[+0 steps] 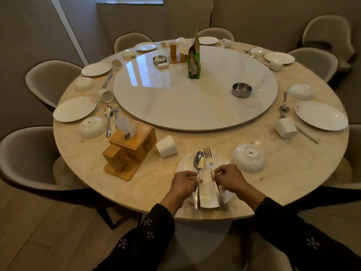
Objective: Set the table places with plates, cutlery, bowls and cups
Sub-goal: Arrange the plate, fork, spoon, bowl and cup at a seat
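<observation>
Two hands (pixel 185 182) (pixel 228 179), one spoon (pixel 198 167), one fork (pixel 210 163), one plate (pixel 207 192)

Left hand (pixel 184 183) and right hand (pixel 229 179): both forearms in dark sleeves extended forward, knuckles up, fingers curled and pinching, near table edge.
</observation>
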A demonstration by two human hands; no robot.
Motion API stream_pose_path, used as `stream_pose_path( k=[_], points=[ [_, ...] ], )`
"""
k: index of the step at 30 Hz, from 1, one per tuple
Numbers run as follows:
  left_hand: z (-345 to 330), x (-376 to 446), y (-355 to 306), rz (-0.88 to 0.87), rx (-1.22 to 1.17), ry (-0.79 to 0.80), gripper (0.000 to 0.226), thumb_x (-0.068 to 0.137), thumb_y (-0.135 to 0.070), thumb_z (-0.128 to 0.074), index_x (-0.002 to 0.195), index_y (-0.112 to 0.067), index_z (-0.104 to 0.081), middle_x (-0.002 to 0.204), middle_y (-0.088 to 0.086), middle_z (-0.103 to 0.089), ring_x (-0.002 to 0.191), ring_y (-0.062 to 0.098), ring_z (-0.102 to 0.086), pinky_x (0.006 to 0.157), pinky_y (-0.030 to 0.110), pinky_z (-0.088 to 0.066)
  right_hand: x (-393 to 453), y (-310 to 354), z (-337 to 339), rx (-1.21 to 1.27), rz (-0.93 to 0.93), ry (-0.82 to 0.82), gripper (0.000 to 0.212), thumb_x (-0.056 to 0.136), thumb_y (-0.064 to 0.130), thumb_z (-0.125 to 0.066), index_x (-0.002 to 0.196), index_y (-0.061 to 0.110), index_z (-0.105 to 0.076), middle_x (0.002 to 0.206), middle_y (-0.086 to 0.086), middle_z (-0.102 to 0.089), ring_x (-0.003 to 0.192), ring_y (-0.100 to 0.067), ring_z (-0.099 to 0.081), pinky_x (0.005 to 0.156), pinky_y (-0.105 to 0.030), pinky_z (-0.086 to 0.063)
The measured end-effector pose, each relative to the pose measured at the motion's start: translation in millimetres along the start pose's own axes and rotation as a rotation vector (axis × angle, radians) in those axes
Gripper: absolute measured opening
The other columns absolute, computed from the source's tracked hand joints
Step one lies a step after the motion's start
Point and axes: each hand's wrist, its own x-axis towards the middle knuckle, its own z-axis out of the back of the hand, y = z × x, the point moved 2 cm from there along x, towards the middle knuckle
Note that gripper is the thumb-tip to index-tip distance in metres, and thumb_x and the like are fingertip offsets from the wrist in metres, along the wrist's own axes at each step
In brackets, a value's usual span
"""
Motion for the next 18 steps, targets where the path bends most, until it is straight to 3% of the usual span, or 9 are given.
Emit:
stream_pose_path(
  k=[3, 6, 10, 13, 18],
  points=[
    [-7, -1, 6, 0.004, 0.027, 0.008, 0.035, 0.084, -0.006, -0.070, 0.117, -0.006, -0.061, 0.100, 0.007, -0.068, 0.090, 0.014, -0.064, 0.066, 0.019, -0.052, -7, -8, -2, 0.006, -0.039, -0.013, 0.008, 0.083, 0.010, -0.071, 0.089, 0.012, -0.066, 0.083, -0.010, -0.070, 0.064, -0.017, -0.064, 0.046, -0.023, -0.046],
    [-12, 0, 11, 0.010, 0.051, 0.015, 0.037, 0.084, -0.006, -0.070, 0.120, -0.005, -0.060, 0.107, 0.009, -0.067, 0.099, 0.019, -0.064, 0.080, 0.028, -0.056, -10, -14, -1, 0.003, -0.056, -0.014, 0.013, 0.083, 0.008, -0.071, 0.094, 0.011, -0.065, 0.088, -0.013, -0.069, 0.061, -0.017, -0.064, 0.043, -0.021, -0.046],
    [-17, -1, 18, 0.015, 0.118, -0.004, 0.037, 0.085, -0.009, -0.070, 0.120, -0.010, -0.059, 0.113, 0.010, -0.066, 0.105, 0.024, -0.063, 0.091, 0.039, -0.055, -10, -19, -3, -0.029, -0.068, -0.015, 0.017, 0.081, 0.008, -0.073, 0.095, 0.013, -0.064, 0.094, -0.012, -0.069, 0.072, -0.021, -0.067, 0.048, -0.024, -0.051],
    [-20, -2, 20, 0.004, 0.176, -0.035, 0.036, 0.086, -0.009, -0.068, 0.120, -0.011, -0.057, 0.112, 0.011, -0.066, 0.104, 0.025, -0.064, 0.090, 0.039, -0.056, -10, -20, -7, -0.056, -0.063, -0.017, 0.019, 0.081, 0.010, -0.073, 0.097, 0.014, -0.064, 0.097, -0.011, -0.068, 0.081, -0.024, -0.068, 0.055, -0.026, -0.054],
    [-23, -4, 19, -0.021, 0.260, -0.068, 0.043, 0.084, -0.004, -0.067, 0.123, -0.013, -0.053, 0.115, 0.013, -0.063, 0.101, 0.026, -0.065, 0.082, 0.038, -0.059, -11, -20, -12, -0.046, -0.042, -0.037, 0.016, 0.082, 0.011, -0.073, 0.092, 0.017, -0.062, 0.093, -0.011, -0.069, 0.074, -0.021, -0.067, 0.054, -0.028, -0.054]
  ],
)
